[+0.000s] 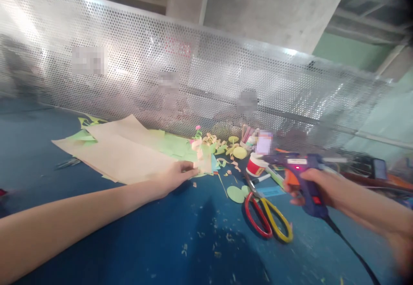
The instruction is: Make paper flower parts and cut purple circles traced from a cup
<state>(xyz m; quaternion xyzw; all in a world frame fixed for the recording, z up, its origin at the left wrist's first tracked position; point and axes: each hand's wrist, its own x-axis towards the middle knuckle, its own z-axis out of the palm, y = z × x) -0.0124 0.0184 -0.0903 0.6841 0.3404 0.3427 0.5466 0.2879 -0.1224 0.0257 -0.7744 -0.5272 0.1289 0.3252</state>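
"Glue gun (308, 192): where is it, and in whose grip?"

"Right of the scissors (255, 193), held over the blue table (155, 237) by the right hand (322, 186). Fingers wrap the handle, some of them at the orange trigger; whether it is squeezed, I cannot tell. A red light shows on the body."

"And the left hand (179, 175)?"

"Left of the scissors, at the edge of the beige sheets (119, 151). Its fingers lie close together, thumb alongside; I cannot tell whether they pinch anything."

"Step in hand?"

"In my judgement, readying: the nozzle meets no sheet. The next move calls for a steady left hand and the nozzle brought across, clear of bare fingers."

"Count?"

"Glue gun, one; scissors, one pair. Beyond the scissors: one red-and-white cup (256, 167), one marker (262, 178). Beside the scissors' blades: two pale-green ovals (235, 194). Beige sheets, left of the scissors: probably two or more; overlap and blur bar a firm figure."
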